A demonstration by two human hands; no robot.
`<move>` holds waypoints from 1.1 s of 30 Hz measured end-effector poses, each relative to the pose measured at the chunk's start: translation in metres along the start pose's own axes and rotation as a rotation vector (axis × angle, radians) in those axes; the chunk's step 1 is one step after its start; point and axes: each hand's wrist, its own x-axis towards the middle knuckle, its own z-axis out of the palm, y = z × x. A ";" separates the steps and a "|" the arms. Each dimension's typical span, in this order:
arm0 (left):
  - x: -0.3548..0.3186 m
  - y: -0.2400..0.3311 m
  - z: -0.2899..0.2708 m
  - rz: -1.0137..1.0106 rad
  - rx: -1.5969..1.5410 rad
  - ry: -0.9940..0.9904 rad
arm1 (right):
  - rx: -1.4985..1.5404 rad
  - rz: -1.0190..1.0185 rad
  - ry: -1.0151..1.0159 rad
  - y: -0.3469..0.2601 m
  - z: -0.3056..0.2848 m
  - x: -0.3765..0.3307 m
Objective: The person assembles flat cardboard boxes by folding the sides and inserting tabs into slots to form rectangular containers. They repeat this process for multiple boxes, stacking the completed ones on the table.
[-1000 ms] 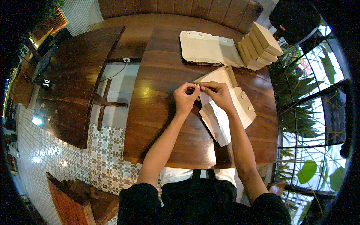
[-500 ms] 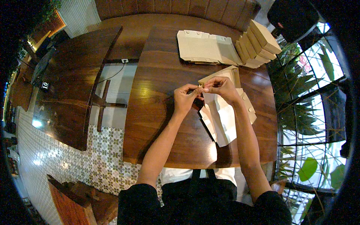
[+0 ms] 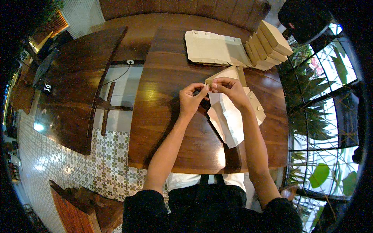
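A partly folded cardboard box (image 3: 229, 120) lies at an angle on the wooden table in front of me, its pale inside facing up. Its far wall stands raised, while the side with round tabs on the right lies out flat. My left hand (image 3: 192, 100) pinches the box's far left corner, thumb and fingers closed on the cardboard. Close against it, my right hand (image 3: 228, 90) grips the same corner with bent fingers. The small flap between the fingertips is mostly hidden by them.
Flat, unfolded cardboard sheets (image 3: 215, 48) lie at the far side of the table (image 3: 163, 128). Beside them leans a stack of folded cardboard boxes (image 3: 268, 44). A second wooden table (image 3: 74, 93) stands to the left, and a window grille with plants is at the right.
Both hands stay at the box's corner, with small finger shifts and a slight move away from me. The box's far wall appears a little farther off.
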 end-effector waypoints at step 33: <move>0.000 0.012 0.007 0.296 0.409 0.078 | 0.079 -0.007 0.566 0.022 0.071 -0.028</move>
